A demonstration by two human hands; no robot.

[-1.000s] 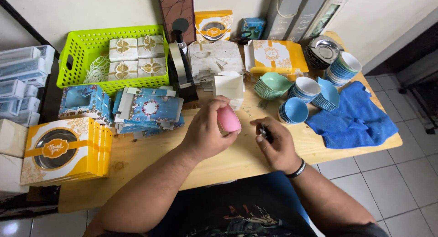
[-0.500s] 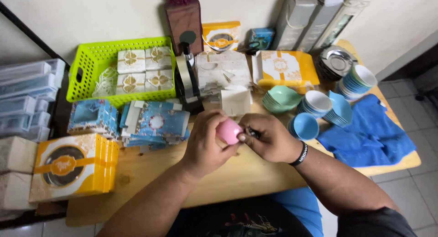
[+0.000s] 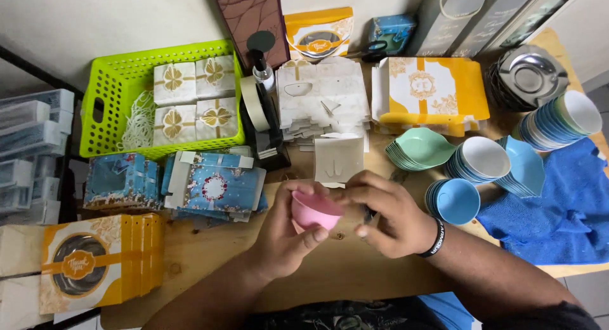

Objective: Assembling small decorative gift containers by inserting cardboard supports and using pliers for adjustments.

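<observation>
My left hand [image 3: 287, 231] grips a small pink bowl [image 3: 314, 210] over the middle of the wooden table [image 3: 209, 254], the bowl's mouth tilted up and away from me. My right hand [image 3: 390, 217] touches the bowl's right rim with its fingertips and also holds a small dark object, mostly hidden under the fingers. A black band is on my right wrist. Just right of my hands stands a stack of blue bowls [image 3: 453, 201].
Behind my hands lie flat white box blanks [image 3: 338, 157], a tape dispenser [image 3: 260, 111], blue printed boxes [image 3: 212, 187] and a green basket [image 3: 120, 76] of white boxes. Yellow boxes [image 3: 95, 260] sit at left. Stacked bowls [image 3: 482, 158], metal dishes [image 3: 530, 73] and a blue cloth [image 3: 558, 209] fill the right.
My hands have come together; the pink bowl has turned from rounded underside showing to its open mouth showing. The camera has moved in closer to the table.
</observation>
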